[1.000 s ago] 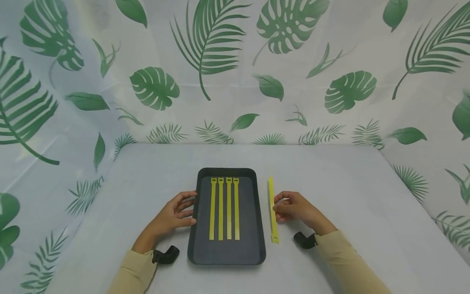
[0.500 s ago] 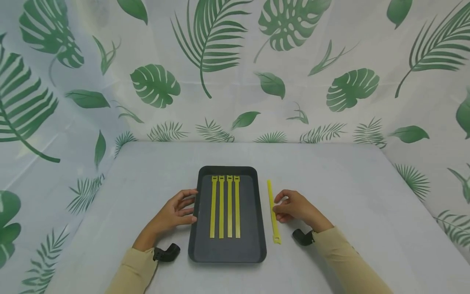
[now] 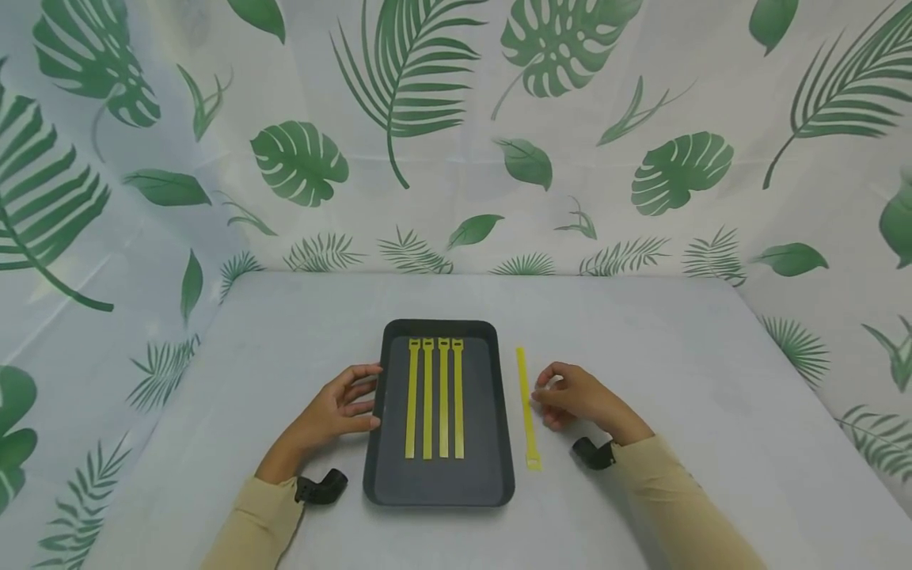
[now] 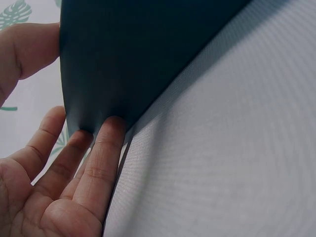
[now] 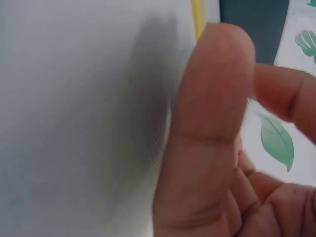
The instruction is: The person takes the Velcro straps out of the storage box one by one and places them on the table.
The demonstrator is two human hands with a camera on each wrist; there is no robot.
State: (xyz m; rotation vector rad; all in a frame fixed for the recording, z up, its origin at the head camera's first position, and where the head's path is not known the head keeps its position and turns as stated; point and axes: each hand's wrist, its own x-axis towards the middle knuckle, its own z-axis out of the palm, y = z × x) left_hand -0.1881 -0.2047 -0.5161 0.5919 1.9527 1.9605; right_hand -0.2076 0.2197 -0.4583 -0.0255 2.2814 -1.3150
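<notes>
Strap, yellow, lies on the white table, just right of the tray and apart from it; slotted head at the near end, plain tip far, leaning slightly left. Right hand just beside its middle — fingers loosely bent, thumb and forefinger slightly apart in the head view, nothing seen in their hold. Cannot tell whether the thumb touches the strap; in the right wrist view the thumb covers part of it. Left hand at the tray's left side, fingers spread and relaxed, fingertips against the outer wall, not closed round anything. Tray dark grey, rounded corners, long sides running near to far. Inside, four straps, also yellow, side by side with narrow gaps — heads at the far end, opposite to the loose one; tray floor bare in front of them. Both wrists carry a black camera; sleeves tan. Behind the table, a white backdrop printed with green leaves.
</notes>
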